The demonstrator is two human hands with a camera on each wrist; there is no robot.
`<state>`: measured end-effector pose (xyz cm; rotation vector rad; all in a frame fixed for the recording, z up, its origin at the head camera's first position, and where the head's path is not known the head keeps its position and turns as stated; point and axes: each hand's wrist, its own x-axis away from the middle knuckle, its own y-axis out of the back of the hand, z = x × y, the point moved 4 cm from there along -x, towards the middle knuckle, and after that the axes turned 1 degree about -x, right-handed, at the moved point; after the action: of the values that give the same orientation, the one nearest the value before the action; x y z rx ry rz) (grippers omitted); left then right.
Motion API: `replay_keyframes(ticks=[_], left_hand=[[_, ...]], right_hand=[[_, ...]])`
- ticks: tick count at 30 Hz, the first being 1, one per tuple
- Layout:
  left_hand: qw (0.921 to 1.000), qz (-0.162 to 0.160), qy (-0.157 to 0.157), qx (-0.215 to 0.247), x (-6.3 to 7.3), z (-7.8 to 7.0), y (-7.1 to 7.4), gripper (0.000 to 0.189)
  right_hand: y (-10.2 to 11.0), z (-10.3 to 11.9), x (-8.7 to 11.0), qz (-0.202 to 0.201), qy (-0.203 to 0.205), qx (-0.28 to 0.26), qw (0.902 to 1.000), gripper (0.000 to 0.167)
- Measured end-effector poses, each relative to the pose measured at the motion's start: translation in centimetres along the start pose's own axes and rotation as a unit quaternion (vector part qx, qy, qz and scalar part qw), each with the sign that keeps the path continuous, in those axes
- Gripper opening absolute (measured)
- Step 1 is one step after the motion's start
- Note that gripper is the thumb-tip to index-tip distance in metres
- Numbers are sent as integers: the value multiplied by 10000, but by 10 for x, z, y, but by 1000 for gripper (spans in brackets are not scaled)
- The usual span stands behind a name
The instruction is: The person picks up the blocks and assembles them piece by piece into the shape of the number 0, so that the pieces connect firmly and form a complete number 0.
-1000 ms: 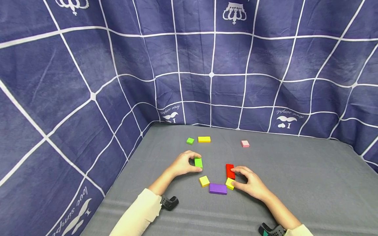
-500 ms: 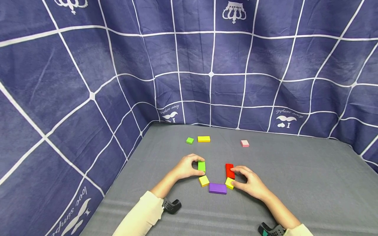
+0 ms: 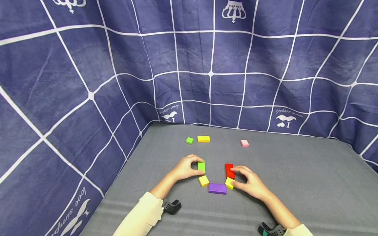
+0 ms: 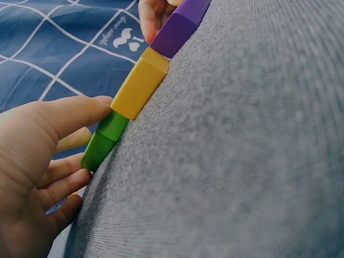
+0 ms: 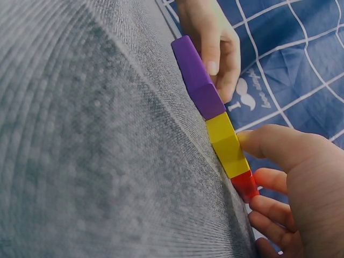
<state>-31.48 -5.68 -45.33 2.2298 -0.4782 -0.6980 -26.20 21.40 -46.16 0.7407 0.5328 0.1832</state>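
Observation:
My left hand (image 3: 186, 167) holds a green block (image 3: 201, 166) lengthwise, thumb at its near end and fingers at its far end. Just below it lies a yellow block (image 3: 203, 181), close to the thumb tip. In the left wrist view the green block (image 4: 105, 141) lines up behind the yellow one. My right hand (image 3: 251, 184) rests against two blocks: the thumb touches a second yellow block (image 5: 228, 145), and a fingertip touches the red block (image 3: 229, 170). Between the two yellow blocks sits a purple block (image 3: 217, 188). Together the blocks form a U-shaped curve.
Farther back on the grey tabletop (image 3: 295, 170) lie a small green block (image 3: 189, 140), a long yellow block (image 3: 203, 139) and a pink block (image 3: 244, 143). A blue curtain with white lines (image 3: 227, 88) hangs behind the table and along its left side.
My left hand has brought the green block right and toward me, up to the left yellow block, mostly in the first half second. The right hand stays at the red and yellow blocks.

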Motion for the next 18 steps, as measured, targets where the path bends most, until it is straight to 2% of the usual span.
replay_keyframes(ticks=[5,10,18], left_hand=[[9998,-10,-28,207,1,-1,1,34],[9998,33,-98,173,1,-1,0,32],[9997,175,-72,152,2,-1,-2,33]], right_hand=[[0,2,1,-59,153,-28,9999,39],[1,2,0,-107,265,-76,9996,39],[1,-1,0,-63,168,-24,9998,41]])
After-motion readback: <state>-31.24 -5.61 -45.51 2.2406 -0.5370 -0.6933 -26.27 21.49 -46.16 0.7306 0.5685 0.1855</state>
